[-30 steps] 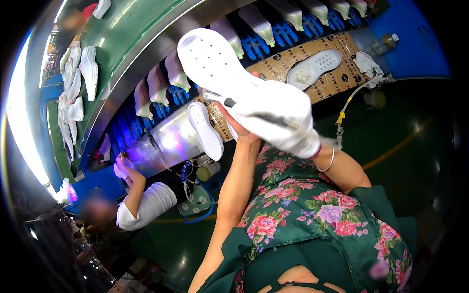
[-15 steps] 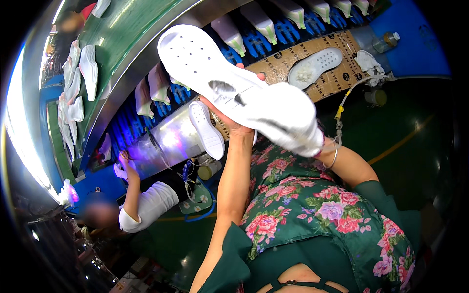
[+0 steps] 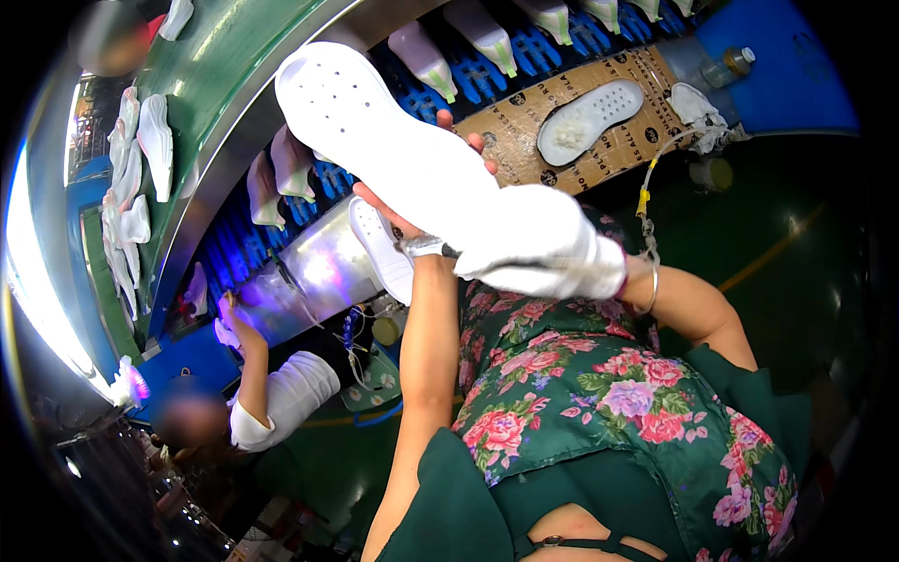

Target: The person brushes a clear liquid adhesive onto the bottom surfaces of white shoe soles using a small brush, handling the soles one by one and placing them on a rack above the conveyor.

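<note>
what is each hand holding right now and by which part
Left hand supports the white sole from beneath, near its lower end. Gloved right hand grips a tool by its handle.

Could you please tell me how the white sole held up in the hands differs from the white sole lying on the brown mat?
The large white perforated shoe sole is held up off the bench by the left hand; the smaller-looking white sole lies flat on the brown printed mat, untouched. The held sole's heel end is covered by the white-gloved right hand; the mat sole shows whole. Both are white and dotted with holes.
</note>
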The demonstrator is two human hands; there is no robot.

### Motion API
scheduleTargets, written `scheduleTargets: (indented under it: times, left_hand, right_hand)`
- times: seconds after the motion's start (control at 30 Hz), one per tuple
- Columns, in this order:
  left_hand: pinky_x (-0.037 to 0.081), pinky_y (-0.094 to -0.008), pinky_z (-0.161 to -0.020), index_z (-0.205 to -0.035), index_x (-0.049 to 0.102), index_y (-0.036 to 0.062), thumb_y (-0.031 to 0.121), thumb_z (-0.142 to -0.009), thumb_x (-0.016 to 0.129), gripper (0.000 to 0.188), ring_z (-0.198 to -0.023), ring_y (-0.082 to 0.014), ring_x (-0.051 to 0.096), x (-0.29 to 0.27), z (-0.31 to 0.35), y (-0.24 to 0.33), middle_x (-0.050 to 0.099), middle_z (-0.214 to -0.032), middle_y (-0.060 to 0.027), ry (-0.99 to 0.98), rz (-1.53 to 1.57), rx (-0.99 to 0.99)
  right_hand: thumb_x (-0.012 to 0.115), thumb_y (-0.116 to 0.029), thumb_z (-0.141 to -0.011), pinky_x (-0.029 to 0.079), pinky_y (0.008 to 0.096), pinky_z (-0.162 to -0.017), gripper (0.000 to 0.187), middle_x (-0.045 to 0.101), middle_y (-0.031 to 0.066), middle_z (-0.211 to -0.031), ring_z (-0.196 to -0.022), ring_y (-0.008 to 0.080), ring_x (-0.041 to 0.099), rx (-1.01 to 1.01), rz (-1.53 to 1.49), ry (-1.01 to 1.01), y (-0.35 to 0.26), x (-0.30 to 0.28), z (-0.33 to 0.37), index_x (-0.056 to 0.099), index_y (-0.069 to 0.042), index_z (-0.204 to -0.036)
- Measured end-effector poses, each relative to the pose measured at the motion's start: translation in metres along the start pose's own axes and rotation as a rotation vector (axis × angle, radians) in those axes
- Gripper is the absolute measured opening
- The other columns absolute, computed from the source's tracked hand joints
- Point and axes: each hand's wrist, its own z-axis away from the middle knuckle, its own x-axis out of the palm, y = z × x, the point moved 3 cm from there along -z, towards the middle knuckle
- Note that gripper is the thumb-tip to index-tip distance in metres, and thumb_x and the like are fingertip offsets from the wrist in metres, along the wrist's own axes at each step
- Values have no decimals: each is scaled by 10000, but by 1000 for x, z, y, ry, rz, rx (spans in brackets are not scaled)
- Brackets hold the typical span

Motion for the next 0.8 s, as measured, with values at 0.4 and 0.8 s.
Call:
scheduleTargets:
  times: [0.4, 0.8]
  left_hand:
    - [394, -387, -747, -1300, 435, 39, 921, -576, 666, 1164, -870, -291, 481, -7, -10, 26, 532, -1043, -164, -39, -196, -326]
    - [444, -455, -747, -1447, 452, 11, 823, -716, 626, 1106, -962, -380, 544, 18, -26, 28, 541, -1245, -300, -221, -181, -467]
  right_hand:
    - [802, -140, -784, 550, 340, -690, 213, 756, 73, -905, -804, 245, 711, 59, 31, -4, 15, -6, 2, 788, -143, -996]
    - [795, -108, -773, 542, 353, -712, 198, 752, 69, -968, -814, 247, 704, -49, 128, 76, -6, -17, -10, 774, -140, -968]
